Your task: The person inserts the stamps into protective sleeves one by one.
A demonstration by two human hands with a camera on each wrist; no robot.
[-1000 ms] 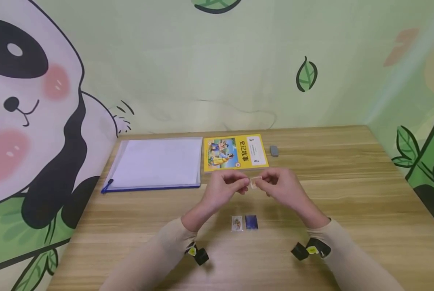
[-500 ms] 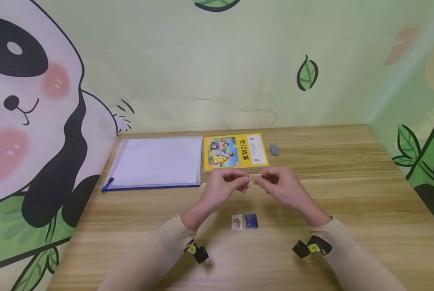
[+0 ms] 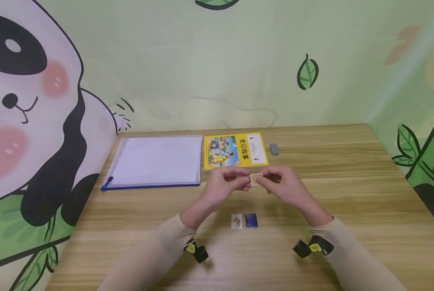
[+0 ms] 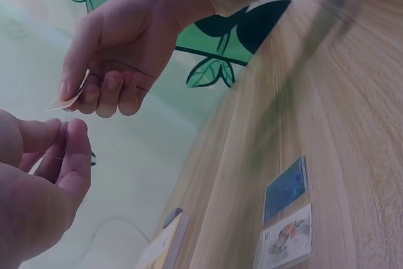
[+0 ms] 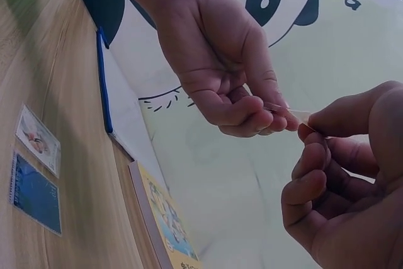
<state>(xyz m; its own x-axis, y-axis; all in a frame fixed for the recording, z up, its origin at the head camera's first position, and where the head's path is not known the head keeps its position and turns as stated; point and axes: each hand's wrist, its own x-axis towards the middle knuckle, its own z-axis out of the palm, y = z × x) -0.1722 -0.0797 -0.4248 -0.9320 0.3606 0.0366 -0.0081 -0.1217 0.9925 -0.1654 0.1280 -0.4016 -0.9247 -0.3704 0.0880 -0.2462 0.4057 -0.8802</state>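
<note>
Above the middle of the wooden table (image 3: 348,194), both hands meet around a small pale card (image 3: 255,179). My left hand (image 3: 246,184) pinches its left edge and my right hand (image 3: 263,182) pinches its right edge. In the right wrist view the card (image 5: 288,113) shows edge-on as a thin strip between the two sets of fingertips. The left wrist view has the card (image 4: 65,101) in the right hand's pinch. Below the hands, a small picture card (image 3: 237,221) and a small blue card (image 3: 251,221) lie flat side by side.
A yellow picture book (image 3: 235,150) lies behind the hands. A clear document folder with a blue edge (image 3: 156,161) is to its left, and a small grey eraser (image 3: 274,149) to its right. Panda-and-leaf walls close the table at the back and both sides.
Both hands and the pinched card have drifted slightly away from me; the hold is the same. The two cards on the table have not moved.
</note>
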